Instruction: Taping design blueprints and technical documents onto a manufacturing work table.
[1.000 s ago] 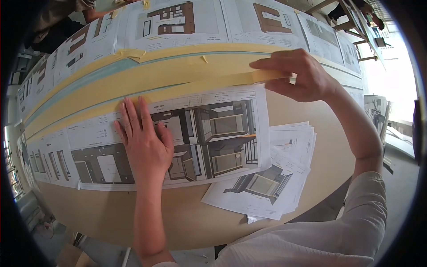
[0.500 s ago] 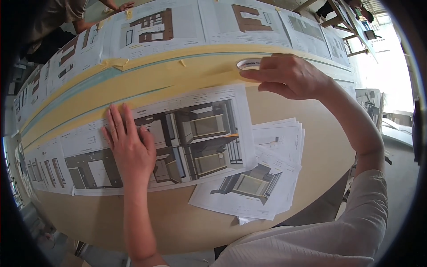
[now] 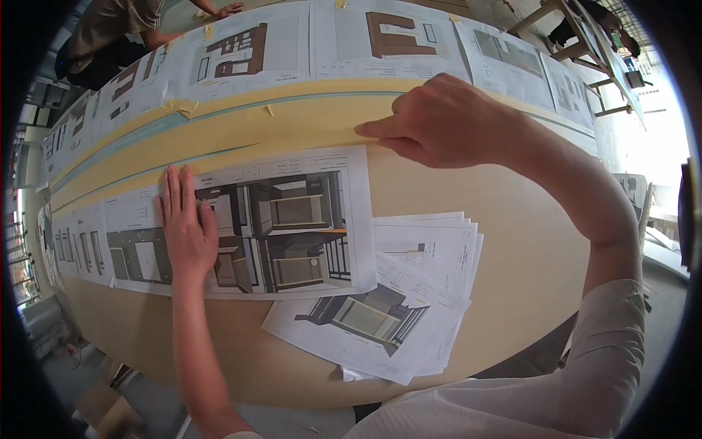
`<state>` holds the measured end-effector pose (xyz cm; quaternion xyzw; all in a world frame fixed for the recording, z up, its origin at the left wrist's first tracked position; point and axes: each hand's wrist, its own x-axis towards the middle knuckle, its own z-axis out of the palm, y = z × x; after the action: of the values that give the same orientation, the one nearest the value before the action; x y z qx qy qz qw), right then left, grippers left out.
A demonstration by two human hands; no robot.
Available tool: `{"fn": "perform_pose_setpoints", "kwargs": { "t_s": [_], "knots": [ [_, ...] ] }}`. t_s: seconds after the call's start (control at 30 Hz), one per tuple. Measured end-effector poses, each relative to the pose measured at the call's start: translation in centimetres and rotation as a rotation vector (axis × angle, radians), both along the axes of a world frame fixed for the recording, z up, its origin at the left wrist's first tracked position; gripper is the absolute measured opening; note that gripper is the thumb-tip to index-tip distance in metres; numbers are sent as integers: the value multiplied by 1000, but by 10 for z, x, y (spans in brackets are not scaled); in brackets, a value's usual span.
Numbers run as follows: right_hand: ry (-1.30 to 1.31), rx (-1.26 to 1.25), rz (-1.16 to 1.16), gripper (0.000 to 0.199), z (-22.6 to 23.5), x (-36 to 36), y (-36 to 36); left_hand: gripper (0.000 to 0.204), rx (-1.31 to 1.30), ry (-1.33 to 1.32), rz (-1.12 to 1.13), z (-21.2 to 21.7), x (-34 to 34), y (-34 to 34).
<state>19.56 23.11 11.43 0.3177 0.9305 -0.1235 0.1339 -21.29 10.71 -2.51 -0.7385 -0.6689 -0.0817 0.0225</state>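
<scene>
My left hand (image 3: pixel 189 227) lies flat, fingers together and pointing away, on a printed sheet (image 3: pixel 292 291) of dark interior drawings. Yellow masking tape (image 3: pixel 292 139) runs along the far edge of this sheet. Beyond the sheet's far right corner, my right hand (image 3: pixel 453 124) is closed with its index finger pointing left, low over the yellow band. The tape roll seen in its grip earlier is now hidden by the hand. A loose stack of printed sheets (image 3: pixel 428 293) partly overlaps the taped sheet at its near right corner.
A long tan board (image 3: pixel 504 219) lies under the papers. A row of printed sheets (image 3: pixel 289 66) crosses its far side, along yellow and blue-green bands. At the far left a person (image 3: pixel 110 44) leans a hand (image 3: pixel 228 10) on the far edge. A wooden trestle (image 3: pixel 578 51) stands far right.
My right hand has moved left along the tape, and the white-rimmed roll has gone out of sight. My left hand stays flat on the sheet. The whole view has shifted slightly.
</scene>
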Motion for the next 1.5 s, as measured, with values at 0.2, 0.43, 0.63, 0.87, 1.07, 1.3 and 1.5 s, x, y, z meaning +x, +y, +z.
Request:
{"fn": "perform_pose_setpoints", "kwargs": {
  "t_s": [0.2,0.43,0.63,0.87,1.07,1.3,1.5],
  "knots": [
    [-88,-12,51,36,-7,-10,1,59,2,21,4,5,-4,0],
    [-258,-156,41,37,-2,-20,14,65,-8,-15,12,3,4,1],
    [-284,-155,6,35,-4,-25,16,66,4,-4,8,4,2,-1],
    [-231,-2,125,37,-20,-21,4,66,3,-17,8,5,2,0],
    [-165,65,159,41,-23,-15,0,65,-6,-17,13,6,3,0],
    [-168,66,154,42,-21,-15,0,65,-9,-22,8,7,3,0],
    [-173,100,160,43,-24,-17,0,65,-8,-22,5,6,3,0]
  ]
}}
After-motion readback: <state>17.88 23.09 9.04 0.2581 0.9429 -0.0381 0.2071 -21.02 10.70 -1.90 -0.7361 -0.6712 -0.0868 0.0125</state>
